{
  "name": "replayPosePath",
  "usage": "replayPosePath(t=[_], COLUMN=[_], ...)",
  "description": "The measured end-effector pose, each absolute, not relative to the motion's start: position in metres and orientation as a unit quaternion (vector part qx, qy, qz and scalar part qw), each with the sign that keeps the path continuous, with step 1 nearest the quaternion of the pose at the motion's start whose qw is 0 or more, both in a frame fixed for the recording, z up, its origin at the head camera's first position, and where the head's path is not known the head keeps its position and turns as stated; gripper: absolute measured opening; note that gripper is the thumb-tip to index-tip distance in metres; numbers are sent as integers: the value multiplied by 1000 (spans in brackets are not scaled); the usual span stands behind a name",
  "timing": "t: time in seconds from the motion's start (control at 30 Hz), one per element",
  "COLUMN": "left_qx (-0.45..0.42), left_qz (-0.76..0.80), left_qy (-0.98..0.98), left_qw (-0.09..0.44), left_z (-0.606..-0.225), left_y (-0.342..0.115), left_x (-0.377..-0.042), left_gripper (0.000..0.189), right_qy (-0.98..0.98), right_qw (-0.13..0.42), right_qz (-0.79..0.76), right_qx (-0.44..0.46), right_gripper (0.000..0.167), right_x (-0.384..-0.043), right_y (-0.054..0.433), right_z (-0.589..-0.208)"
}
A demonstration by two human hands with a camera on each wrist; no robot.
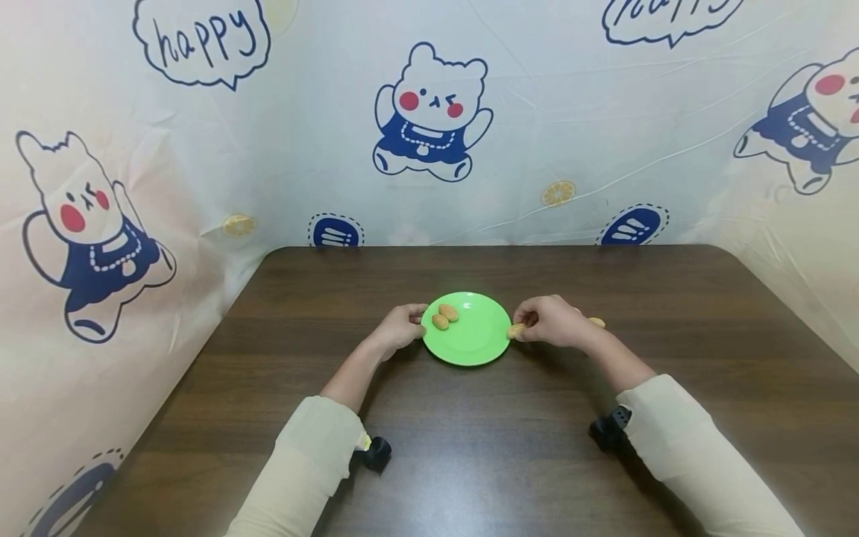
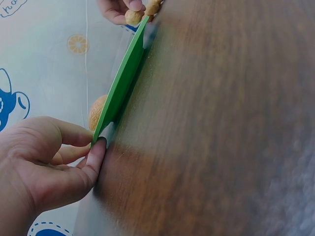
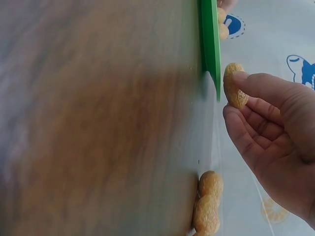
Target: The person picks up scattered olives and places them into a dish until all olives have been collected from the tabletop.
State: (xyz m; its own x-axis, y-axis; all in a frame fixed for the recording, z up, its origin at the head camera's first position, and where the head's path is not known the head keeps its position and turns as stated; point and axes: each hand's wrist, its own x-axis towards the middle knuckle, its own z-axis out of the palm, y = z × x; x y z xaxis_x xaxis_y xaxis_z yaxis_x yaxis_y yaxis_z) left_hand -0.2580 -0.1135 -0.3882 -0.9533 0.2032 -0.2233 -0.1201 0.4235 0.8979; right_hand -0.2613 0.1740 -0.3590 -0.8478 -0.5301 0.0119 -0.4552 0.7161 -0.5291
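A round green plate point(image 1: 473, 339) lies on the table, with two tan oval nuts point(image 1: 444, 316) on its left part. At the plate's left edge my left hand point(image 1: 397, 330) pinches the rim between thumb and fingers, as the left wrist view shows. My right hand point(image 1: 555, 322) pinches an unshelled peanut point(image 3: 235, 86) between thumb and fingertips, just off the plate's right edge. Beyond that hand another peanut point(image 1: 596, 322) rests on the table, partly hidden by the wrist. Closer up, the right wrist view shows peanuts point(image 3: 209, 204) lying below the hand.
The brown wooden table point(image 1: 470, 447) extends around the plate. Behind it hangs a pale sheet point(image 1: 309, 149) printed with cartoon bears and writing. A small black camera sits at the left cuff point(image 1: 377, 455) and another at the right cuff point(image 1: 607, 430).
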Motion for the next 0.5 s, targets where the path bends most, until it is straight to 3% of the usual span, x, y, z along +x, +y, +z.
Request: replayPosePath(t=[0.5], left_qx=[21], left_qz=[537], left_qy=[830], left_qw=[151], left_z=[-387], left_y=[-114], left_x=[-257], left_gripper=[57], right_qy=[924], right_qw=[67], right_qz=[-263], right_qx=[-270], right_gripper=[14], right_x=[-267], right_y=[161], right_z=[-358])
